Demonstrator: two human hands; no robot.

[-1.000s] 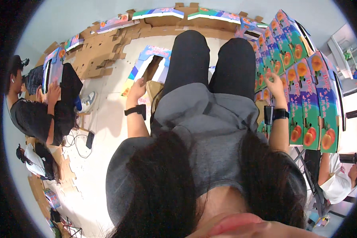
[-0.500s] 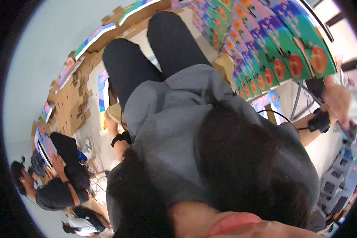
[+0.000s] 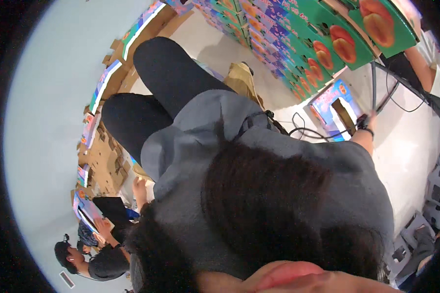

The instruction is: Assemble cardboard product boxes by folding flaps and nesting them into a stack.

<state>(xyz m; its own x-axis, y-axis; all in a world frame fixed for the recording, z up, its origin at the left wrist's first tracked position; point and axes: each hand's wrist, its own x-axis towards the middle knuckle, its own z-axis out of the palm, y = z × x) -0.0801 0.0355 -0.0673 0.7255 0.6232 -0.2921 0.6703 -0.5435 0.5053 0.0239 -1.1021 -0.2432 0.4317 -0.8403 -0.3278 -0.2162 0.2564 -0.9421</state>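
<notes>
My left hand (image 3: 140,188) hangs low beside my left hip, partly hidden by my body. Its fingers look curled, and whatever they may hold is out of sight. Out to the right, my right hand (image 3: 370,120) is reached down, smeared by motion, with a dark band and a cable at the wrist. Closest to it is a printed purple and blue carton (image 3: 335,95) with a brown slot-shaped area, low down near the floor. Contact between hand and carton cannot be made out.
Stacked green and purple fruit cartons (image 3: 322,44) rise ahead on the right, next to dark metal legs (image 3: 374,88). Flattened brown cardboard (image 3: 107,163) lines the left wall. A seated co-worker (image 3: 100,259) handles a carton there. Grey crates (image 3: 437,188) stand at far right.
My view has turned, shifting the carton stack up and right. My right hand has come inward and down to beside the low carton. My left hand appears lower in the picture.
</notes>
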